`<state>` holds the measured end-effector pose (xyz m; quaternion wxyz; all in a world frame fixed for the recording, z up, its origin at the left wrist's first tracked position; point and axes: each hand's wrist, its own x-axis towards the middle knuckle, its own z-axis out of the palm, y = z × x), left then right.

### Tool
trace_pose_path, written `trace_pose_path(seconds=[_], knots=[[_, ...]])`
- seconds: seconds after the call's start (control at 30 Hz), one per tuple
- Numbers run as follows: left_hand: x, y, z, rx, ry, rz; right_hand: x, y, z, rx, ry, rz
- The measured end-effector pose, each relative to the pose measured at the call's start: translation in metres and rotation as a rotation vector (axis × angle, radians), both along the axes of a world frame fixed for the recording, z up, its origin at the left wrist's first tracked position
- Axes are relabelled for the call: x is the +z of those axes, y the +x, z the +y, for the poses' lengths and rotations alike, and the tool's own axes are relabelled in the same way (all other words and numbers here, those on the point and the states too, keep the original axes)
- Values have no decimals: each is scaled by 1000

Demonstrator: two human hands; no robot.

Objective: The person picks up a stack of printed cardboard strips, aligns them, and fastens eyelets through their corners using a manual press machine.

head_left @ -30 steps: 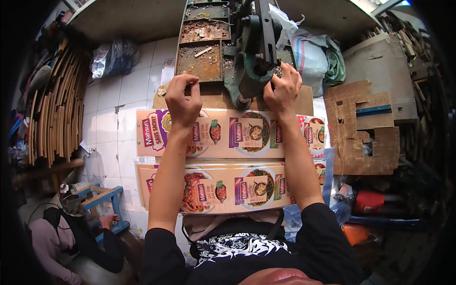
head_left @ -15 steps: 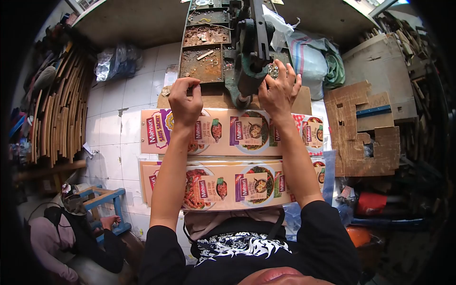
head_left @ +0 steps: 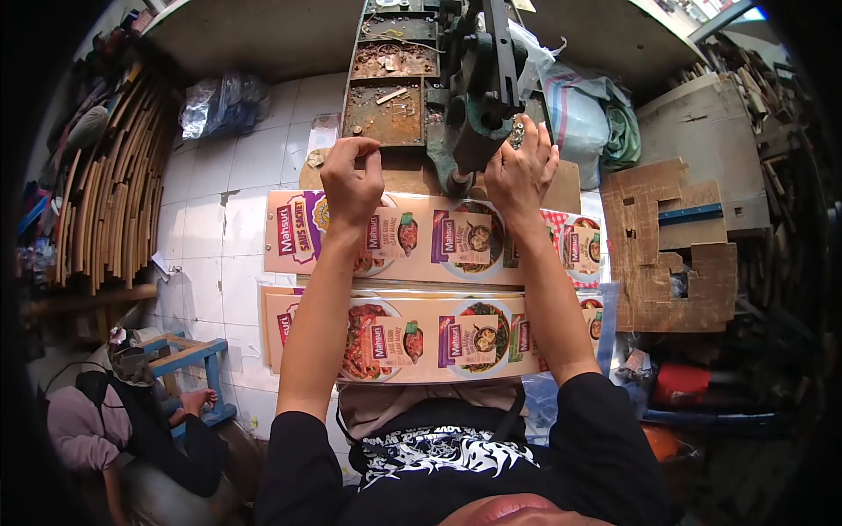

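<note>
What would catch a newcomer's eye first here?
Probably the heavy, dark metal press at top centre, between the left hand and right hand. Next, the two rows of bright food-printed strips beneath the forearms. Then the brown cardboard sheets packed on edge at the far left.
</note>
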<state>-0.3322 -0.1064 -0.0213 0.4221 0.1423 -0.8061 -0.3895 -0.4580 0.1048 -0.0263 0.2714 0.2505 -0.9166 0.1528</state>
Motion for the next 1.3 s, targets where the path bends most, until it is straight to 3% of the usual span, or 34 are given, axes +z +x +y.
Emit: trace_pose_path(seconds=[0.53, 0.67, 0.73, 0.77, 1.3], knots=[[3, 1, -1, 9, 23, 6, -1, -11, 2, 30, -88, 59], [4, 1, -2, 8, 30, -12, -5, -18, 7, 125, -363, 45], [2, 1, -2, 11, 22, -22, -4, -22, 9, 164, -585, -166], [1, 0, -3, 15, 21, -24, -4, -23, 10, 185, -641, -146], [3, 2, 3, -23, 91, -40, 5, -4, 15, 427, -766, -242]])
